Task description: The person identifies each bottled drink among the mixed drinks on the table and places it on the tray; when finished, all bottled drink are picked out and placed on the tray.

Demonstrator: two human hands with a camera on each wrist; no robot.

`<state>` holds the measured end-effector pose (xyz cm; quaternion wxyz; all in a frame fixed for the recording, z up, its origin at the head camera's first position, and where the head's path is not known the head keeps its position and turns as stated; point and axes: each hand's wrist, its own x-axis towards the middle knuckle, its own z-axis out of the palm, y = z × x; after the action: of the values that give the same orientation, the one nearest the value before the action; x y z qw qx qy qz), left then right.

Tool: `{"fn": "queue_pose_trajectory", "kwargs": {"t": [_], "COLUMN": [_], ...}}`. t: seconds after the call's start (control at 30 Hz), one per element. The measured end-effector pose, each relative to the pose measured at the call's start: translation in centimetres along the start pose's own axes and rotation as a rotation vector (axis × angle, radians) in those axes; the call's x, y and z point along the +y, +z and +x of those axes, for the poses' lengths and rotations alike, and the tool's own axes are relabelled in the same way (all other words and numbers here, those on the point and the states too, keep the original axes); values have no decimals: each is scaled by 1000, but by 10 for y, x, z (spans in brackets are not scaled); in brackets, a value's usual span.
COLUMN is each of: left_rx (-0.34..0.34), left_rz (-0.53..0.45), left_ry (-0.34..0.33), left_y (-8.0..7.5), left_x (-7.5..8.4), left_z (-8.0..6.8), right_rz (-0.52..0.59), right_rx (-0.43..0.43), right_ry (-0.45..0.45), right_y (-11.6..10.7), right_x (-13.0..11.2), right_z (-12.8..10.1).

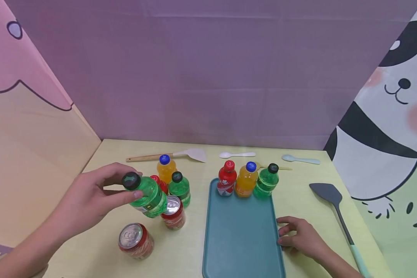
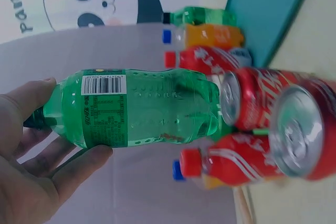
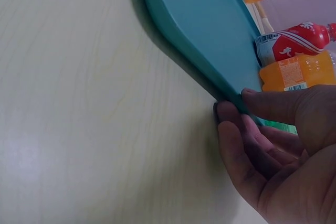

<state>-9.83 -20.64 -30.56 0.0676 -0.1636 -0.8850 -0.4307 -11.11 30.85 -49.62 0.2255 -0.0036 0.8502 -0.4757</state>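
Observation:
My left hand (image 1: 92, 195) holds a green plastic bottle (image 1: 153, 199) with a black cap between thumb and fingers, tilted above the table's left side. The left wrist view shows a barcode on the label of this bottle (image 2: 152, 108). Below and behind it stand two red cans, one nearer (image 1: 136, 241) and one farther (image 1: 173, 213). Partly hidden behind are a red-capped bottle (image 1: 161, 184), an orange bottle (image 1: 166, 170) and another green bottle (image 1: 180, 189). At the teal tray's (image 1: 241, 235) right edge, my right hand (image 1: 304, 238) pinches the rim, thumb on top.
On the tray's far end stand a red bottle (image 1: 226, 179), an orange bottle (image 1: 246, 180) and a green bottle (image 1: 266, 181). Behind lie a spatula (image 1: 194, 154), a white spoon (image 1: 237, 155), a yellow utensil (image 1: 284, 168) and a blue spoon (image 1: 300, 159). A grey turner (image 1: 333, 199) lies right.

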Motion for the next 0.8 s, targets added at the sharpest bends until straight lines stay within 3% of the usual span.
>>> {"fn": "queue_pose_trajectory", "kwargs": {"t": [0.13,0.33,0.43,0.63,0.8], "left_rx": [-29,-126,-172,-276,-332], "left_rz": [-58,-101,-118,-132,-137], "left_ry": [16,27,49,15,26], "left_y": [9,33,50,92,126], "left_x": [14,30,35,51,65], "left_z": [10,34,47,71,89], "right_rz": [20,49,55,58,54], "right_rx": [-25,-58,-72,-84,-70], "right_ry": [17,17,6,10,0], "right_y": [-1,-3,-3,-3,-2], "right_x": [1,2,4,6,7], "right_z": [1,0,1,1,1]}}
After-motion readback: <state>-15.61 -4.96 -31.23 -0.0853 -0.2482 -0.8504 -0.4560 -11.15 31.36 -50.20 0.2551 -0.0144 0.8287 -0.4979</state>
